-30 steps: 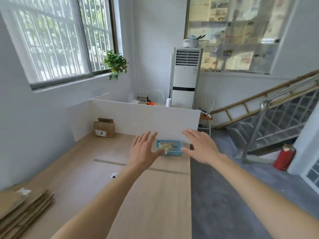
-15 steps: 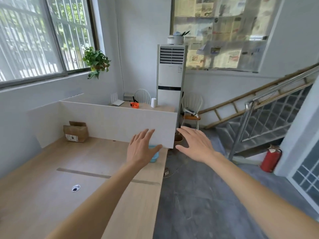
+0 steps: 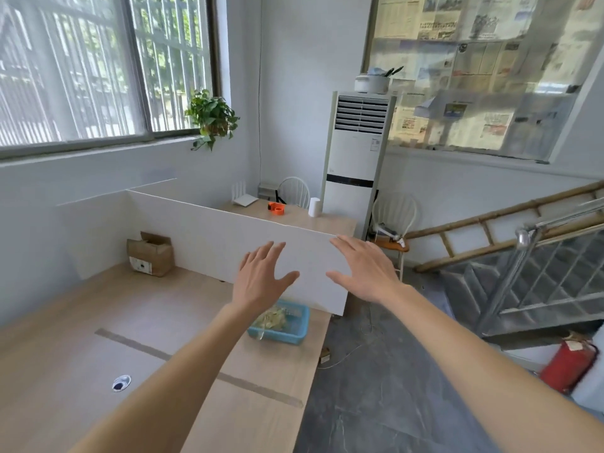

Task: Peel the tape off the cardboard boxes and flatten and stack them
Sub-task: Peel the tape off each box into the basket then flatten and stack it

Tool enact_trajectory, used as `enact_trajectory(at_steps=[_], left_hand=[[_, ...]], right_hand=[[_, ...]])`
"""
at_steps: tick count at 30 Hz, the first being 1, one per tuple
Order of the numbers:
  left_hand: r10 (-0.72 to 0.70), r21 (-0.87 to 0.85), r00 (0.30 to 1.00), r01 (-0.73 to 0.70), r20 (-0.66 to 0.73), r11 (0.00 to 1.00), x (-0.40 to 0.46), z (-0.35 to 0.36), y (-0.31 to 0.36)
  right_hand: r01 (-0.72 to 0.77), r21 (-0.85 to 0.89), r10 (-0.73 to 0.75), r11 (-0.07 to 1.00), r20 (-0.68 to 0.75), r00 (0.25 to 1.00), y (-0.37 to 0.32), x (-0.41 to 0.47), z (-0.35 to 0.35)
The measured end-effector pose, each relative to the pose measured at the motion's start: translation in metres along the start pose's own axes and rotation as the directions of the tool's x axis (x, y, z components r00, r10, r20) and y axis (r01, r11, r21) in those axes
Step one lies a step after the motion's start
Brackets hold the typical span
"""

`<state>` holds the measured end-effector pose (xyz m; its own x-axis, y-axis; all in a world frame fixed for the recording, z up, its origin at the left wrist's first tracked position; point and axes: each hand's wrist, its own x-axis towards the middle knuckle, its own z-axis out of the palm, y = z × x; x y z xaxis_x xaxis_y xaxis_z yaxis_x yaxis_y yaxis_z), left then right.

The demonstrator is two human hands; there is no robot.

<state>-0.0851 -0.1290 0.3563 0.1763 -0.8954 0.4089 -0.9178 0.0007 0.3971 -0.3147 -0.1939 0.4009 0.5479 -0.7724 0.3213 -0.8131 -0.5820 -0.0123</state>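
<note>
- Left hand (image 3: pixel 261 278) raised in the air, palm away, fingers straight and spread, grasping nothing.
- Right hand (image 3: pixel 364 269) raised beside it, likewise spread flat with nothing in it; a gap between the two thumbs.
- Both held out in front of the white partition board (image 3: pixel 209 237), above the far right part of the wooden table (image 3: pixel 98 322); whether the fingertips touch the board, cannot tell.
- One cardboard box (image 3: pixel 151 254) at the far left corner of the table, standing against the partition board, a top flap lifted, a white label on its front face.
- Well apart from both hands, untouched.
- Blue tray (image 3: pixel 294 331) near the right edge of the table, just in front of the partition board, partly hidden by the left forearm; crumpled pale yellowish strips heaped inside, too blurred to name for certain.
- Grey strip (image 3: pixel 130 344) running slantwise across the tabletop; round cable hole (image 3: pixel 121 383) nearer the front.
- Beyond the partition board: a second tabletop with an orange tape dispenser (image 3: pixel 276 208) and a white cylinder (image 3: pixel 314 207).
- Tall white air conditioner (image 3: pixel 358 152) against the far wall, potted plant (image 3: pixel 211 117) on the window sill.
- Red fire extinguisher (image 3: pixel 567 367) on the floor at right, below the stair railing (image 3: pixel 536 250).
</note>
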Motion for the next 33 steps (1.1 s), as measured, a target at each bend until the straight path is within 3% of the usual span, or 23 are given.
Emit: enact_trajectory(at_steps=[8, 17, 25, 33], left_hand=[[-0.163, 0.044, 0.986, 0.164, -0.024, 0.986, 0.101, 0.022, -0.076], [-0.364, 0.133, 0.922, 0.38, -0.13, 0.916, 0.123, 0.019, -0.206], [-0.556, 0.22, 0.819, 0.574, -0.142, 0.789, 0.121, 0.052, -0.336], [-0.73, 0.254, 0.673, 0.732, -0.12, 0.632, 0.174, 0.136, -0.47]], right_hand=[[0.131, 0.056, -0.132, 0.99, 0.019, 0.991, -0.011, 0.145, 0.047], [0.314, 0.148, -0.328, 0.938, 0.085, 0.941, -0.077, 0.272, 0.132], [0.371, 0.352, -0.456, 0.86, 0.202, 0.867, -0.156, 0.373, 0.279], [0.386, 0.492, -0.566, 0.78, 0.291, 0.771, -0.214, 0.51, 0.46]])
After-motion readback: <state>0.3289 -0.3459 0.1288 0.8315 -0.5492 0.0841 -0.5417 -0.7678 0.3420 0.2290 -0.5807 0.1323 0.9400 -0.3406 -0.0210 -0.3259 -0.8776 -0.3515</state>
